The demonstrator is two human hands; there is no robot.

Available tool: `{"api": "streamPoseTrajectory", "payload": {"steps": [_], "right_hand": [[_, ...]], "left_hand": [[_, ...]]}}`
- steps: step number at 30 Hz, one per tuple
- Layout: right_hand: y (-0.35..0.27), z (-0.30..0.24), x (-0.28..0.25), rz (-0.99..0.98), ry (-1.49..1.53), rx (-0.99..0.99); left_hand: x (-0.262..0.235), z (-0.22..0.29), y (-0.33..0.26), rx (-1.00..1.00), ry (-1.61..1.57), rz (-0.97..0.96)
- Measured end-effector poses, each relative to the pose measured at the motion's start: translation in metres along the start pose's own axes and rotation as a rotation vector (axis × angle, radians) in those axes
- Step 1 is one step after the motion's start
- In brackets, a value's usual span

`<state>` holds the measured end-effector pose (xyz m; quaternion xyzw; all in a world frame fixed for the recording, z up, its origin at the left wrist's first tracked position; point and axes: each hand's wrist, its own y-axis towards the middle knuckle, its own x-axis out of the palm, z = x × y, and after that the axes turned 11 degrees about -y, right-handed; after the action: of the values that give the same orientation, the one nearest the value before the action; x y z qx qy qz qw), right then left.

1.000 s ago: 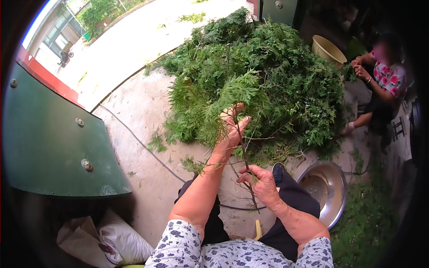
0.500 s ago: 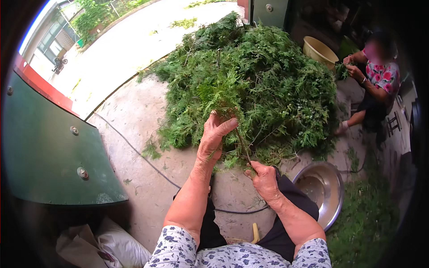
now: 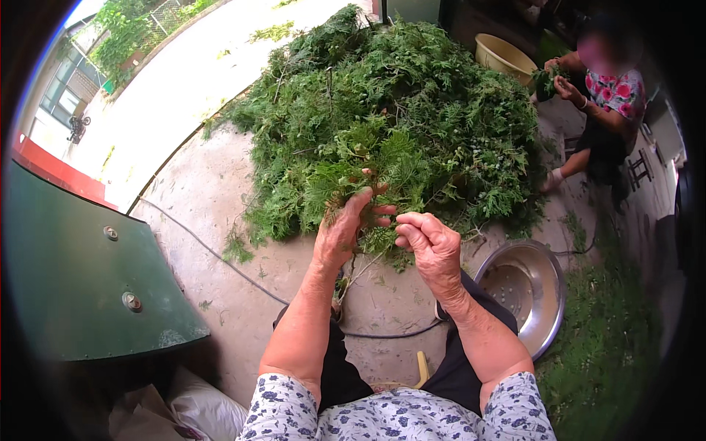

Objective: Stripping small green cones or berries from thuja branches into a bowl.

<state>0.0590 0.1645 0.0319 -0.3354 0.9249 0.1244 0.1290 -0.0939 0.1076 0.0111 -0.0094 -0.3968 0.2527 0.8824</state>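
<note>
Bright sunlight washes out the yard [image 3: 169, 103] outside, where a building with windows [image 3: 57, 99] stands at far left. Indoors, a pale floor [image 3: 235, 316] lies beside a studded green panel [image 3: 73, 272] and red strip [image 3: 59, 174]; the right side is dim.

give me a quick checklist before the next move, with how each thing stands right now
1. Left hand at the leafy branch: ok, foliage shows around its thumb and fingers.
2. Firmness of that hold: cannot tell, leaves hide part of it.
3. Right hand close by: ok, thumb and forefinger drawn together near the left fingertips.
4. Something pinched in the right hand: cannot tell, too small to make out.
5. Floor free of trip hazards: not ok, a dark cable runs across it.
6. Other person's hands well apart: ok, beyond the pile's right side.
</note>
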Motion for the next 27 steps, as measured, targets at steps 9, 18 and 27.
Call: {"api": "streamPoseTrajectory", "payload": {"steps": [9, 18, 27], "right_hand": [[0.030, 0.002, -0.009, -0.025, -0.222, -0.355], [0.026, 0.014, -0.018, -0.077, -0.111, -0.058], [0.028, 0.019, -0.030, -0.272, 0.425, 0.282]], "left_hand": [[-0.011, -0.043, -0.008, 0.495, 1.379, -0.286], [0.010, -0.035, -0.010, 0.445, 1.005, -0.242], [0.031, -0.022, -0.023, -0.091, 0.517, -0.101]]}}
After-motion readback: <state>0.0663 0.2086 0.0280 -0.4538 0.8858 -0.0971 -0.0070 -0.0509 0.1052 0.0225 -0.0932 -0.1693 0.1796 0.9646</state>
